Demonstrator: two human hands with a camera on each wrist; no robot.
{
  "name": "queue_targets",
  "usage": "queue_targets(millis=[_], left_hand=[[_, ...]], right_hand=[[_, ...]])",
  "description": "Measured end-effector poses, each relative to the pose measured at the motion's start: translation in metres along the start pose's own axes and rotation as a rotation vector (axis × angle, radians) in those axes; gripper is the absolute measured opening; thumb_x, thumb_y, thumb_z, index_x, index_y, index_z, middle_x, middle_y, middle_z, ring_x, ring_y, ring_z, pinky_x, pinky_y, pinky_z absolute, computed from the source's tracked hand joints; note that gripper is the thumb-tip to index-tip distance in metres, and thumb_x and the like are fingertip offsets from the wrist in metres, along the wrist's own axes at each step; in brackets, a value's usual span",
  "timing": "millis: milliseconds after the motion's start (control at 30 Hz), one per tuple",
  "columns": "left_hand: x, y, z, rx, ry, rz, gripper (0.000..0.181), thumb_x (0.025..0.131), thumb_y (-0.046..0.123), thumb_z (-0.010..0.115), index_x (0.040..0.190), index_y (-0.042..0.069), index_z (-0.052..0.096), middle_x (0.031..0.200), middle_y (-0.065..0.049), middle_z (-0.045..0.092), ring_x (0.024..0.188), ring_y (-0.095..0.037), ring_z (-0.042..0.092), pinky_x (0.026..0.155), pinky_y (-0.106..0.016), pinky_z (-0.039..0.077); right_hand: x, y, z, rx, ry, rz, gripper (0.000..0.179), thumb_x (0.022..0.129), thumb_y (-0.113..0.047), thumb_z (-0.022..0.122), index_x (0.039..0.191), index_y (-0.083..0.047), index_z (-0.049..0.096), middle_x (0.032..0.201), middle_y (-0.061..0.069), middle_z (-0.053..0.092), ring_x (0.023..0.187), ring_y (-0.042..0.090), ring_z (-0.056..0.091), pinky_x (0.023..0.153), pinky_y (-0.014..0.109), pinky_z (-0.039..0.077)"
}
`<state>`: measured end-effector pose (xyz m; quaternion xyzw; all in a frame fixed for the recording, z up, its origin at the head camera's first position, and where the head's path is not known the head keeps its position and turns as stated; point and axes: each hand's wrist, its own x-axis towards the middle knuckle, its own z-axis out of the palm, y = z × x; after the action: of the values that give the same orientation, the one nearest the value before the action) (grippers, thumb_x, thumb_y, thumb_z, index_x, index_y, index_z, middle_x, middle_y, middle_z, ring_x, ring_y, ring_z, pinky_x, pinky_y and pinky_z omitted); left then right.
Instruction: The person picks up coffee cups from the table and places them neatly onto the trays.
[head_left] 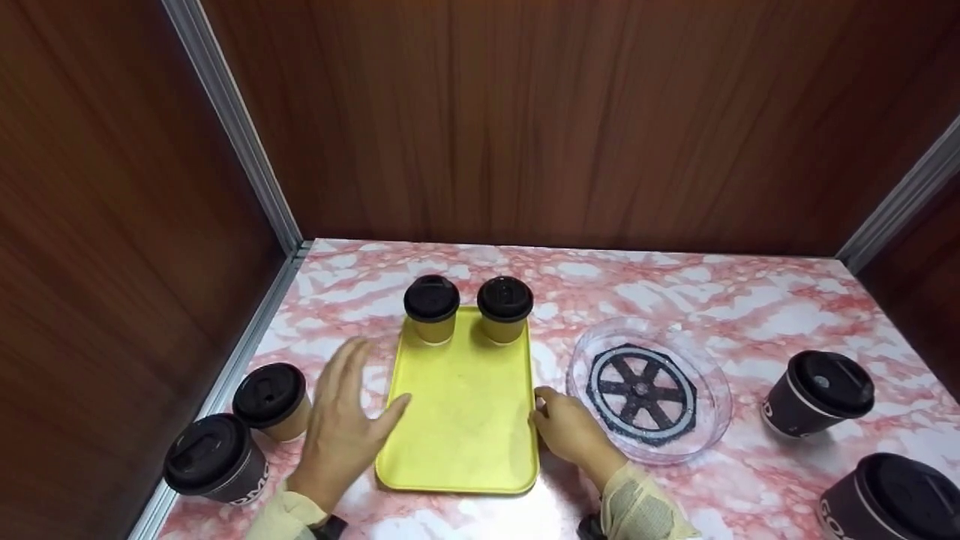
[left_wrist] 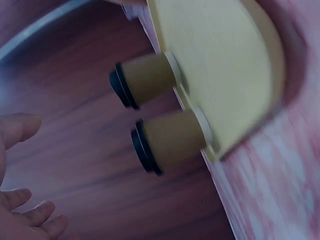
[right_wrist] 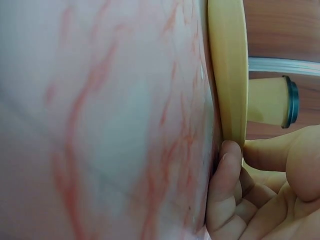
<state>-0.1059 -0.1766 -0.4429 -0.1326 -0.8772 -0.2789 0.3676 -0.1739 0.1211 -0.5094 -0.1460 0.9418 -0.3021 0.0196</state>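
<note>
A yellow tray (head_left: 461, 412) lies in the middle of the table, two lidded brown paper cups standing at its far end: a left cup (head_left: 433, 307) and a right cup (head_left: 504, 307). My right hand (head_left: 568, 427) pinches the tray's right rim between thumb and fingers, which the right wrist view shows close up at the rim (right_wrist: 231, 75). My left hand (head_left: 341, 427) hovers by the tray's left side with fingers spread and nothing in them. In the left wrist view, that hand (left_wrist: 22, 195) is apart from both cups.
Left of my left hand stand a brown lidded cup (head_left: 270, 401) and a dark lidded cup (head_left: 217, 461). A clear round dish (head_left: 709, 405) with a black wheel-like pattern lies on the right. Beyond it are two dark cups, one farther (head_left: 814, 394), one nearer (head_left: 889, 499). Wooden panels (head_left: 525, 120) enclose the table.
</note>
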Motion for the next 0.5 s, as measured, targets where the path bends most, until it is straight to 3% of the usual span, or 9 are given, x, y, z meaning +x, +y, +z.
queue_targets(millis=[200, 333, 500], left_hand=[[0.005, -0.019, -0.018, 0.098, 0.0, -0.017, 0.086, 0.068, 0.027, 0.089, 0.139, 0.001, 0.047, 0.141, -0.019, 0.044, 0.129, -0.037, 0.04, 0.107, -0.057, 0.029], [0.008, -0.033, -0.035, 0.227, -0.087, -0.068, 0.084, 0.069, 0.033, 0.087, 0.135, -0.002, 0.049, 0.139, -0.026, 0.042, 0.13, -0.045, 0.036, 0.108, -0.062, 0.021], [0.003, -0.052, -0.06, 0.341, -0.22, -0.19, 0.084, 0.068, 0.038, 0.086, 0.13, -0.007, 0.051, 0.139, -0.038, 0.035, 0.129, -0.056, 0.028, 0.107, -0.069, 0.009]], right_hand=[[-0.002, 0.003, -0.001, -0.01, 0.024, -0.016, 0.036, 0.09, -0.009, 0.06, 0.123, 0.005, 0.059, 0.079, 0.004, 0.065, 0.076, 0.022, 0.062, 0.077, 0.046, 0.052], [-0.002, 0.002, -0.001, -0.007, 0.032, -0.021, 0.036, 0.09, -0.01, 0.06, 0.123, 0.005, 0.059, 0.08, 0.006, 0.066, 0.076, 0.023, 0.062, 0.077, 0.046, 0.052], [-0.002, 0.001, -0.001, -0.002, 0.02, -0.018, 0.037, 0.091, -0.01, 0.06, 0.124, 0.005, 0.058, 0.083, 0.009, 0.067, 0.08, 0.027, 0.064, 0.081, 0.048, 0.052]])
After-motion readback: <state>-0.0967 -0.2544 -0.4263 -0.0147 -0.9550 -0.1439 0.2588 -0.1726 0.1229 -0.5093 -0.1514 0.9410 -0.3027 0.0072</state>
